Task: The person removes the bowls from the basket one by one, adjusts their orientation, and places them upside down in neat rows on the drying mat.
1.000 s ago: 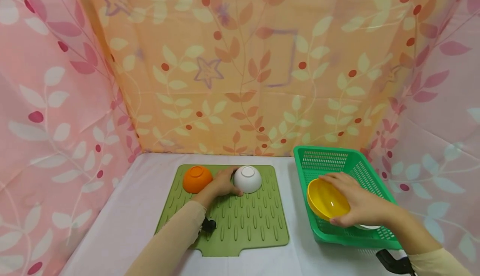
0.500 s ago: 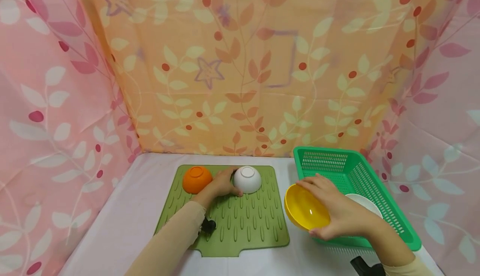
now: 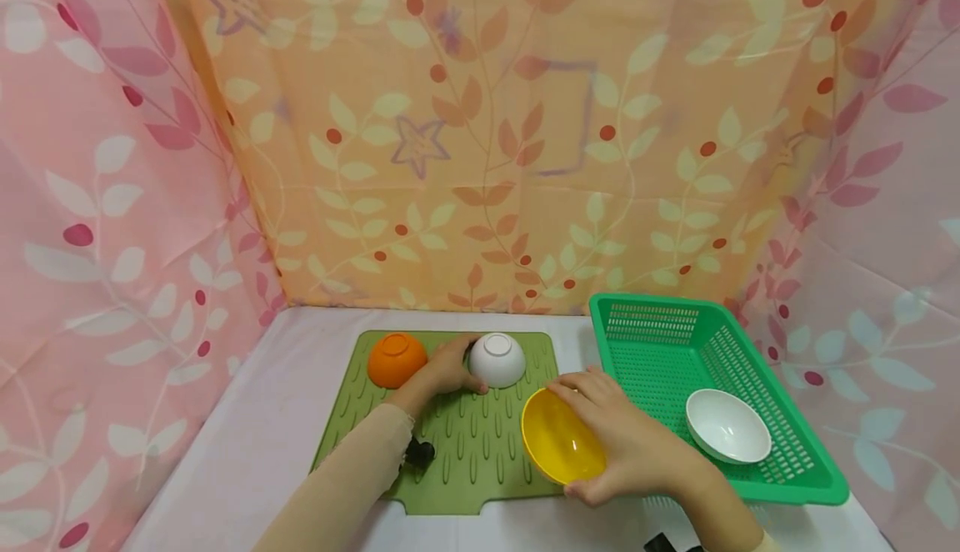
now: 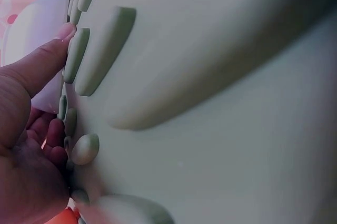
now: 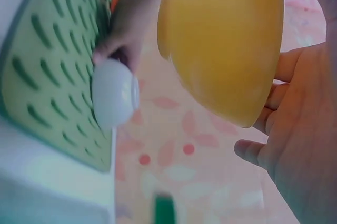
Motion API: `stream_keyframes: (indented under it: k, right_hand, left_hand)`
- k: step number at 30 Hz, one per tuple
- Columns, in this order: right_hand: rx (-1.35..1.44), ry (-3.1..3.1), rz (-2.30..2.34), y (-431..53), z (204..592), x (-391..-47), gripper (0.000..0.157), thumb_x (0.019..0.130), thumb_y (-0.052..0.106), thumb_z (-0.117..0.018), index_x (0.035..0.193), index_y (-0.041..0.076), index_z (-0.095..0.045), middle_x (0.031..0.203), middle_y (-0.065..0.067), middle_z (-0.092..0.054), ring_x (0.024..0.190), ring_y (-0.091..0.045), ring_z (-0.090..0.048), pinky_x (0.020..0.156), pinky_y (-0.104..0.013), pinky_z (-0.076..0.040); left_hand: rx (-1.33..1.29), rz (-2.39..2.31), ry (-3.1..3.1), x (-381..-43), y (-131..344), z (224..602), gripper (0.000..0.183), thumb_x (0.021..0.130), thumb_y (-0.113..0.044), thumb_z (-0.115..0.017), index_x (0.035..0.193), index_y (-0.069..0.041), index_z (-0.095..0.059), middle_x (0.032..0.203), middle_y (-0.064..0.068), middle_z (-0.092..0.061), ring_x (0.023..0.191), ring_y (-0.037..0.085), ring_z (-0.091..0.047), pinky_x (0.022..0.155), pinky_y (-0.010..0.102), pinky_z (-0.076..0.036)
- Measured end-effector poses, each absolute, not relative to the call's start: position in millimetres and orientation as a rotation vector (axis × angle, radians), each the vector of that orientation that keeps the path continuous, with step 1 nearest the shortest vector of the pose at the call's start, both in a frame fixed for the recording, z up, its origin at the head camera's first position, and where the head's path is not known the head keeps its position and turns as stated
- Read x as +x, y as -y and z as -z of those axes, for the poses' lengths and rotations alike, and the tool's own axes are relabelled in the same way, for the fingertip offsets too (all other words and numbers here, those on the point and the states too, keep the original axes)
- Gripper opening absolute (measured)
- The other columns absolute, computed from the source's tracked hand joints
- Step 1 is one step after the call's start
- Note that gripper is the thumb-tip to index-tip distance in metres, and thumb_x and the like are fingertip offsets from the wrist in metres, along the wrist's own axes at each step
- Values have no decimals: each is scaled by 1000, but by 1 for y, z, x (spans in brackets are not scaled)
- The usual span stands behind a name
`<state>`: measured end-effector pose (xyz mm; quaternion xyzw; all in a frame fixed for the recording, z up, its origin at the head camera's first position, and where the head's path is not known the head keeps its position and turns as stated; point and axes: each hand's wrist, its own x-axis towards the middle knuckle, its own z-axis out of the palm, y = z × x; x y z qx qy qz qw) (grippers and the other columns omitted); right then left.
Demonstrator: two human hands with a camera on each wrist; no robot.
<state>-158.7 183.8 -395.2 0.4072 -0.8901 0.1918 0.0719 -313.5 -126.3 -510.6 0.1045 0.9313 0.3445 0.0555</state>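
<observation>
Yellow bowl [image 3: 558, 439] in right grip [image 3: 618, 431], two white bowls [image 3: 504, 362], one in left grip [image 3: 448, 368], one orange bowl [image 3: 396, 364]

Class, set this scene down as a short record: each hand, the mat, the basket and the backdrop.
Left hand: fingers round one side of the upturned white bowl
Right hand: holds the yellow bowl, tilted
Green mat: bears the upturned orange bowl too
Green basket: holds an upright white bowl
Backdrop: floral cloth

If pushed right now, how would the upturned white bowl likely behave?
The white bowl probably resists tipping, resting on its wide rim. Raised ridges on the green mat might hamper sliding. The bowl's smooth, rounded sides could prove slippery.
</observation>
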Motion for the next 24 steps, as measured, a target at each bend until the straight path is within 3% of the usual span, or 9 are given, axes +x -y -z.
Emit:
stream_keyframes:
  k: [6, 12, 24]
  right_hand:
    - [1294, 2661, -602, -164, 411, -156, 108, 60, 53, -89, 153, 22, -44, 143, 12, -45, 142, -19, -35, 115, -55, -38]
    - [1294, 2684, -635, -150, 425, -157, 109, 59, 54, -90, 153, 23, -43, 146, 13, -44, 140, -14, -35, 108, -46, -47]
    - [1330, 2727, -675, -135, 442, -156, 112, 60, 53, -89, 156, 25, -38, 151, 10, -40, 145, -23, -34, 113, -53, -42]
  left_hand:
    - [299, -1033, -2846, -314, 126, 511, 100, 66, -35, -98, 151, -19, -48, 151, 8, -53, 133, 34, -46, 112, 59, -37]
    - [307, -1042, -2846, -312, 126, 508, 100, 66, -35, -98, 152, -19, -49, 150, 8, -54, 134, 35, -47, 113, 59, -37]
    - [319, -1023, -2863, -312, 127, 514, 100, 68, -36, -97, 152, -17, -48, 149, 9, -55, 133, 36, -47, 111, 60, -38]
